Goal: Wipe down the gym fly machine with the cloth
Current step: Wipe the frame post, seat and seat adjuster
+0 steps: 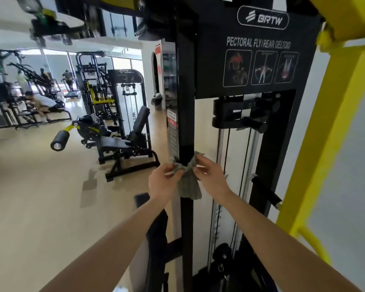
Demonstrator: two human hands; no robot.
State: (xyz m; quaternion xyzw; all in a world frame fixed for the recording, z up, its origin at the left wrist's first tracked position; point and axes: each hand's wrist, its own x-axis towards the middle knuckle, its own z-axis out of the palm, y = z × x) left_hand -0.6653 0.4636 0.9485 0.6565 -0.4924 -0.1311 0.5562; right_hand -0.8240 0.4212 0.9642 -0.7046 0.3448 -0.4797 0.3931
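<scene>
Your left hand (163,180) and right hand (211,175) are each pinching one end of the crumpled grey-green cloth (188,187), which is looping round the black metal upright post (185,127) of the black-and-yellow fly machine (257,66). The cloth's middle is hiding behind the post, while a loose flap is hanging below your fingers. The machine's top is running off the picture.

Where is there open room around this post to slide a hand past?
Left of the black post, the tan floor lies open as far as the leg machine. Right of it, a pale strip runs bare up to the chrome rods. Beyond, cables and the black handle crowd in. The left hand and right hand grip the cloth round the post.
</scene>
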